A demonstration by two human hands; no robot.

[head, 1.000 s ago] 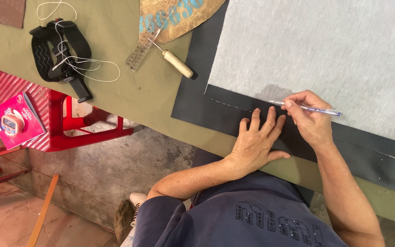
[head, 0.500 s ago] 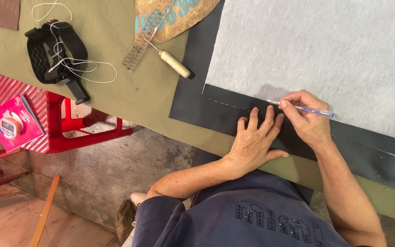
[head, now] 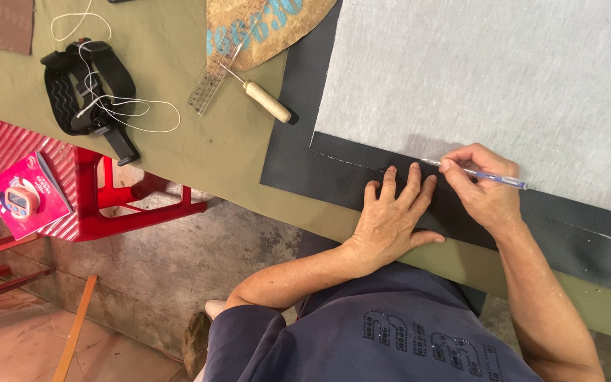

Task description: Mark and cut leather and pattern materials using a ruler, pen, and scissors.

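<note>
Two bare hands at a table covered in olive cloth [head: 178,152]. Left hand [head: 390,219] — palm down, fingers spread and released, pressed flat on a dark grey sheet [head: 305,152], grasping nothing. Right hand [head: 486,187] — fingers pinched round a pen [head: 486,173] with a blue end, its tip touching the dark sheet just beyond the left fingertips, at the lower edge of a pale grey fabric panel [head: 503,71] that overlies the sheet. A faint dotted line runs along the dark sheet from the pen tip away past the left fingertips.

Well apart from the fingers, further up the table: a wooden-handled awl [head: 266,100], a clear ruler [head: 210,85], a cork-coloured piece [head: 277,28], a black strap [head: 86,85] with white cord [head: 129,106]. Off the table edge: a red plastic stool [head: 100,205] bearing a pink packet [head: 26,194].
</note>
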